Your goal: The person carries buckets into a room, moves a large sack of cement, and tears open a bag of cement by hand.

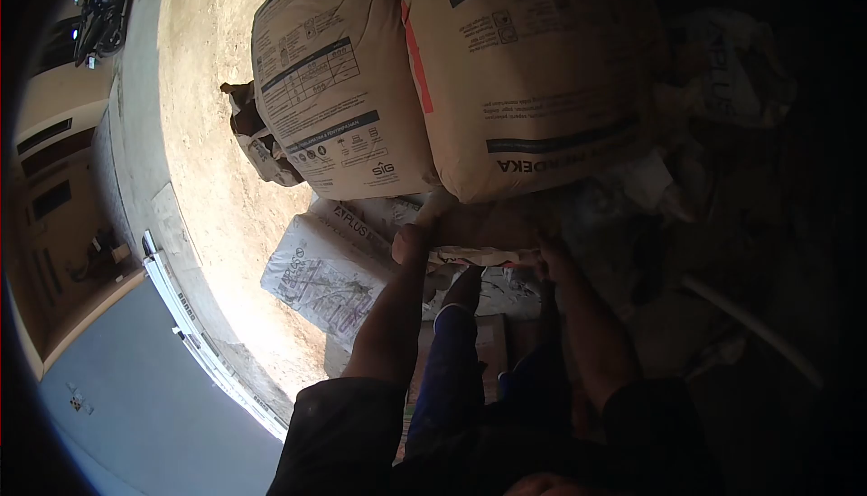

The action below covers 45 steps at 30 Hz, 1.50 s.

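Note:
Both arms reach forward from the bottom of the head view to a brown paper sack (492, 223), which lies low and shadowed between them with a pale, creased near edge. My left hand (413, 240) closes on its left end. At the right end my right hand (547, 254) grips the same sack, its fingers mostly in shadow. Just beyond stand two full, printed brown sacks, a left one (334, 90) and a larger right one (533, 72). A white-and-grey printed sack (330, 266) lies beside my left forearm.
Crumpled paper (736, 72) shows dimly at the right, and a pale pipe-like length (754, 324) lies lower down. Sunlit sandy ground (217, 189) runs along the left, with a motorcycle (101, 18) at the upper left. My legs (447, 370) are close below the sack.

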{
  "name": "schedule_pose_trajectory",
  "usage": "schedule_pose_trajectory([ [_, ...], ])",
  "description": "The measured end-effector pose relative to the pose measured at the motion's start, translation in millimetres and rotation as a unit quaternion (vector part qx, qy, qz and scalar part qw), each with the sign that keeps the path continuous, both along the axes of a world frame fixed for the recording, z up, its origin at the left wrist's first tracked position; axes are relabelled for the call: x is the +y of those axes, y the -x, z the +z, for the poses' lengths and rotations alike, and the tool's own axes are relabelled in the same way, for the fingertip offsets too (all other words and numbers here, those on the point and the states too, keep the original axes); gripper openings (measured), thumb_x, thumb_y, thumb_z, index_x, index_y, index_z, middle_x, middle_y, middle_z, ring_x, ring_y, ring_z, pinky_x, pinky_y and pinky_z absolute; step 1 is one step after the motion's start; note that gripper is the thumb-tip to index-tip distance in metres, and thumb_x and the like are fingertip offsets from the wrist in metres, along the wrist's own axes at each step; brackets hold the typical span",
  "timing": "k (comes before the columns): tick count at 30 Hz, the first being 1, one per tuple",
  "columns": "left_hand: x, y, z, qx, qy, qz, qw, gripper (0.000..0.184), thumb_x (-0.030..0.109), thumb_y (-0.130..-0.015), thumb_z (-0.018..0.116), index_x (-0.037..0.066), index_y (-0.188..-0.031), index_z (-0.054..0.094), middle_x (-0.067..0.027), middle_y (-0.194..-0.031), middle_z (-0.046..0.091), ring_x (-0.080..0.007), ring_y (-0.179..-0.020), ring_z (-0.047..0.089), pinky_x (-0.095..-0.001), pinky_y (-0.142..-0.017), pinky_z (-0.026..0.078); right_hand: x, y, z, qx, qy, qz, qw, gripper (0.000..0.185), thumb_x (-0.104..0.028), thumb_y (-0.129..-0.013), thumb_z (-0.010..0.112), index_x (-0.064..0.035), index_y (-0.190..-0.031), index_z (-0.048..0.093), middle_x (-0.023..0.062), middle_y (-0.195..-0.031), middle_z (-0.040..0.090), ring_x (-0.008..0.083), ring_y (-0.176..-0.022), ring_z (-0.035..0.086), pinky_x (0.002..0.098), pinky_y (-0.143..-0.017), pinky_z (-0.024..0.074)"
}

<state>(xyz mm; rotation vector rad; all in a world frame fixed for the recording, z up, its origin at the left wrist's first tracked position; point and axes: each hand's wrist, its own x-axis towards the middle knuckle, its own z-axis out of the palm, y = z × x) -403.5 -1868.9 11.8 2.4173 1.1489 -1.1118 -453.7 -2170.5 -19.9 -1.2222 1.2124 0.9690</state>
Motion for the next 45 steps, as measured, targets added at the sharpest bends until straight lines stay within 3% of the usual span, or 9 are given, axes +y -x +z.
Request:
schedule_pose_trajectory([
  [5,22.7,29.8,-63.6,0.008,-0.001,-0.043,0.999,0.05,0.052,-0.086,0.05,0.007,-0.097,0.068,-0.0165,-0.093,0.067,-0.0323,-0.084,0.067,-0.042,-0.072,0.054,5.2,9.8,-2.7,-0.084,0.081,0.018,0.993,0.033,-0.043,-0.089,0.057,-0.0111,-0.094,0.061,0.0033,-0.052,0.046,0.0145,-0.032,0.04,0.0313,-0.029,0.0322],
  [10,32.9,52.3,-64.4,-0.162,0.123,-0.361,0.91,0.039,0.04,-0.094,0.043,0.008,-0.087,0.064,-0.0184,-0.081,0.066,-0.0329,-0.069,0.066,-0.0417,-0.056,0.054,0.3,19.5,-2.3,-0.096,0.102,0.104,0.985,0.034,-0.037,-0.088,0.059,-0.0054,-0.101,0.065,0.0046,-0.065,0.056,0.0106,-0.047,0.049,0.0277,-0.038,0.0376],
  [13,32.5,78.9,-65.6,-0.25,0.13,-0.337,0.898,0.025,0.03,-0.092,0.047,0.01,-0.101,0.061,-0.0155,-0.073,0.064,-0.0312,-0.063,0.065,-0.0421,-0.053,0.052,-35.6,107.0,-108.8,-0.356,0.24,0.329,0.841,0.038,-0.036,-0.087,0.059,-0.0022,-0.103,0.064,0.0057,-0.069,0.058,0.0106,-0.05,0.051,0.0283,-0.041,0.0399],
  [16,26.6,108.5,-63.3,-0.222,0.147,-0.187,0.946,0.025,0.028,-0.091,0.049,0.007,-0.101,0.06,-0.0173,-0.069,0.062,-0.0341,-0.062,0.064,-0.0445,-0.053,0.051,-10.7,89.9,-52.3,-0.35,0.213,0.166,0.897,0.04,-0.037,-0.086,0.06,-0.0012,-0.104,0.063,0.0057,-0.07,0.058,0.0119,-0.05,0.052,0.0289,-0.041,0.0414],
  [20,26.0,135.0,-65.5,-0.249,0.177,-0.131,0.943,0.048,0.042,-0.093,0.046,0.0,-0.074,0.062,-0.0254,-0.067,0.059,-0.0421,-0.066,0.061,-0.0501,-0.059,0.048,-28.0,110.3,-33.0,-0.255,0.208,0.33,0.885,0.047,-0.043,-0.086,0.058,0.001,-0.099,0.064,0.0108,-0.072,0.062,0.0198,-0.056,0.059,0.0349,-0.048,0.0464],
  [22,23.5,131.7,-69.2,-0.265,0.17,-0.126,0.941,0.048,0.041,-0.093,0.046,0.001,-0.073,0.061,-0.0247,-0.066,0.059,-0.0419,-0.066,0.061,-0.0501,-0.057,0.048,-11.8,45.1,38.8,-0.009,0.173,0.464,0.868,0.056,-0.054,-0.081,0.056,-0.0061,-0.109,0.063,0.0244,-0.108,0.06,0.0414,-0.101,0.058,0.0419,-0.088,0.0462],
  [34,18.8,97.3,-47.7,-0.246,0.145,-0.255,0.924,0.04,0.039,-0.094,0.045,0.003,-0.094,0.062,-0.0202,-0.07,0.061,-0.0365,-0.067,0.064,-0.0449,-0.057,0.051,-31.2,-3.2,-38.1,-0.087,0.275,0.696,0.657,0.072,-0.071,-0.08,0.045,-0.0034,-0.092,0.067,0.0182,-0.077,0.066,0.0359,-0.077,0.065,0.0432,-0.069,0.049],
  [38,18.2,68.4,-23.0,-0.118,0.2,-0.029,0.972,0.068,0.063,-0.081,0.051,-0.003,-0.077,0.064,-0.0252,-0.074,0.063,-0.0408,-0.077,0.063,-0.0469,-0.072,0.049,-46.4,5.2,-56.3,-0.034,0.162,0.655,0.737,0.076,-0.071,-0.081,0.045,-0.0035,-0.112,0.061,0.0205,-0.091,0.066,0.0323,-0.089,0.065,0.0426,-0.081,0.0489],
  [45,19.3,105.3,-71.0,-0.279,0.224,-0.024,0.934,0.051,0.049,-0.087,0.052,0.001,-0.078,0.065,-0.0217,-0.073,0.063,-0.0395,-0.072,0.063,-0.0477,-0.066,0.049,-54.7,9.7,-32.8,-0.131,-0.004,0.373,0.918,0.042,-0.038,-0.093,0.054,-0.0019,-0.114,0.06,0.0042,-0.091,0.065,0.0116,-0.077,0.059,0.029,-0.069,0.049],
])
